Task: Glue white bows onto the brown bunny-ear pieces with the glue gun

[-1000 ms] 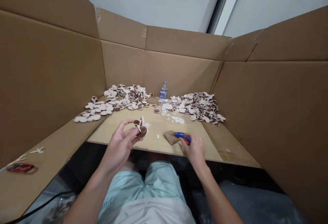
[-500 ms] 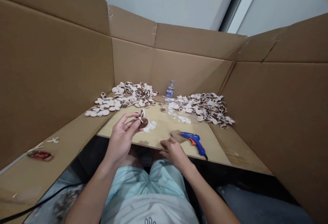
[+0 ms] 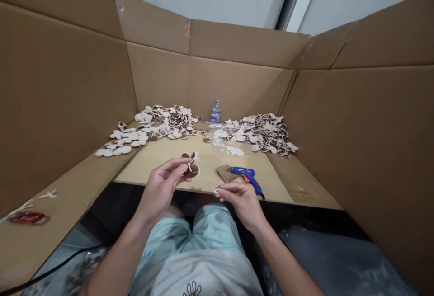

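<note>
At the near edge of a pale wooden board (image 3: pixel 152 160), the left hand (image 3: pixel 159 190) lifts a brown mouse-eared cutout (image 3: pixel 191 170) with a small pale bow on its face, at about 12 o'clock from the hand. Its fingers (image 3: pixel 178 164) are closed in a firm pinch on the cutout. The right hand (image 3: pixel 242 203) sits at 2 o'clock from the left, its fingertips (image 3: pixel 220 190) nearly closed on a tiny white bit (image 3: pixel 216 191). A blue glue gun (image 3: pixel 247 177) lies just behind that hand, on a brown scrap (image 3: pixel 225 174). Two heaps of cutouts (image 3: pixel 261 133) spread at 10 and 2 o'clock around a water bottle (image 3: pixel 215 112). The step in hand looks like trimming or dressing the held cutout; the next move seems to call for bringing the two hands together over it, with the glue gun within reach.
</note>
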A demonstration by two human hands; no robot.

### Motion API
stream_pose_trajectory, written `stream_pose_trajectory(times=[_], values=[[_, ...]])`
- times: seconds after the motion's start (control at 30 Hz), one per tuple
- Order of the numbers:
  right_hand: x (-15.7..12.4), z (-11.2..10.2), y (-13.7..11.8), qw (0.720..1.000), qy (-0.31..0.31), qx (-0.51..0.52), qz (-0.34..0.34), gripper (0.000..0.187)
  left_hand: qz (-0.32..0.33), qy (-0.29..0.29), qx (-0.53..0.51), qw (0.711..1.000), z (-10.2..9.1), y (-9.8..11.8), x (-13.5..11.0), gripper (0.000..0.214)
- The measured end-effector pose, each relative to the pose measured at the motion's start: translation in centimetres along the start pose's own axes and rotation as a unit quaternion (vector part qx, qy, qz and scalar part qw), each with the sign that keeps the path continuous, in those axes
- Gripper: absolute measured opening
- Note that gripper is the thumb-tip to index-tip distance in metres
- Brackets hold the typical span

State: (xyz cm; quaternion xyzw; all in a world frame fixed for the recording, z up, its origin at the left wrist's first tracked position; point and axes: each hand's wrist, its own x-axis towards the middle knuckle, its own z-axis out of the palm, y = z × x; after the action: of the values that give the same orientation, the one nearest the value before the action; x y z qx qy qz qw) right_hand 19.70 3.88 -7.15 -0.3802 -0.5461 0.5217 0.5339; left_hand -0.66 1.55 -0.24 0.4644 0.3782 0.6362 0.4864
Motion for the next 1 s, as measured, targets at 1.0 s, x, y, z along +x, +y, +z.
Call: stream_pose_trajectory(times=[1.0], values=[[-4.1,-1.2,-5.7,0.965,0.141,-0.09,-0.203,0.018,-0.013,-0.039,0.089,0.995,3.1,-0.3,-1.9,0.015]])
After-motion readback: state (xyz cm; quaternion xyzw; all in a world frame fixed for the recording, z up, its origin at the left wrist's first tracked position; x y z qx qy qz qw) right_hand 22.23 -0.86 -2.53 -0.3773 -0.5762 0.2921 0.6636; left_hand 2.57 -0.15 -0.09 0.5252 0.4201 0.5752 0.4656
